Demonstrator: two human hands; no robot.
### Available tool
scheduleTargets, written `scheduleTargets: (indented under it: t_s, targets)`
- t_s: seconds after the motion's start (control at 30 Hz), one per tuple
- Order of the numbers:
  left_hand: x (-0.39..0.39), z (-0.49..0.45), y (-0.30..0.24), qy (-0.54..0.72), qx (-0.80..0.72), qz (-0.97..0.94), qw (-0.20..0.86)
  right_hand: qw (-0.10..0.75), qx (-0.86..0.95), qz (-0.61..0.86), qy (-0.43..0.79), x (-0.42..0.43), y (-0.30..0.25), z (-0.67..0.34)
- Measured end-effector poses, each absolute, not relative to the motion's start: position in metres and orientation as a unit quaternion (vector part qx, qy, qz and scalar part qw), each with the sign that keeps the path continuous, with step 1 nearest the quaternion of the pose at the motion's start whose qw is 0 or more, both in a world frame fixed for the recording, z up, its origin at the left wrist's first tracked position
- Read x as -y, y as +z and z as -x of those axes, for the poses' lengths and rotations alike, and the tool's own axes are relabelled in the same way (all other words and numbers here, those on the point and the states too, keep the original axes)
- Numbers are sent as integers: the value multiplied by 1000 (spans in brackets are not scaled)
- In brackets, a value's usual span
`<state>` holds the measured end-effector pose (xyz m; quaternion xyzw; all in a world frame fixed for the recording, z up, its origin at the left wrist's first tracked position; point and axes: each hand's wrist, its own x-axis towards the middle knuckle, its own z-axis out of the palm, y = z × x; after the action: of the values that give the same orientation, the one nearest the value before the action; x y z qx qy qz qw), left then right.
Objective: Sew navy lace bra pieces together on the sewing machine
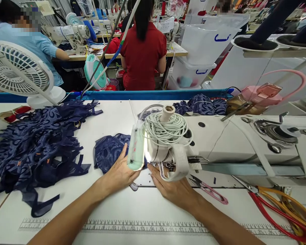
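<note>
A navy patterned fabric piece (pixel 109 151) lies at the head of a white sewing machine (pixel 156 149), partly hidden behind a pale green lit panel (pixel 136 149). My left hand (pixel 121 172) rests on the fabric's near edge, fingers stretched and partly covered by the panel. Just right of the needle area is my right hand (pixel 172 187), lying low on the machine bed. Its visible fingers extend toward the fabric's edge; the machine head hides the others. Pale green elastic cord (pixel 165 127) is coiled over a post on top of the machine.
Navy fabric pieces (pixel 40 143) are heaped at left, below a white fan (pixel 17 71). Pink thread snips (pixel 211 190) and red-handled scissors (pixel 267 211) lie right. A printed ruler (pixel 142 227) runs along the front. More bundles (pixel 201 103) lie behind the machine; co-workers sit beyond.
</note>
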<state>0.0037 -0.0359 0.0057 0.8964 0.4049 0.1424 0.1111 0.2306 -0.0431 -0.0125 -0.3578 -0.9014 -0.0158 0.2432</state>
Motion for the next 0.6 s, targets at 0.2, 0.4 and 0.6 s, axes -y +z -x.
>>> scheduleTargets:
  t_s: [0.2, 0.4, 0.6]
  targets:
    - [40, -5, -3, 251, -347, -904, -1, 310, 877, 362, -59, 38, -19, -234]
    - [45, -4, -5, 218, -359, -907, 20, 277, 882, 367, -107, 35, -29, -234]
    - [45, -3, -9, 225, -375, -898, 46, 222, 891, 385, -94, 33, -38, -232]
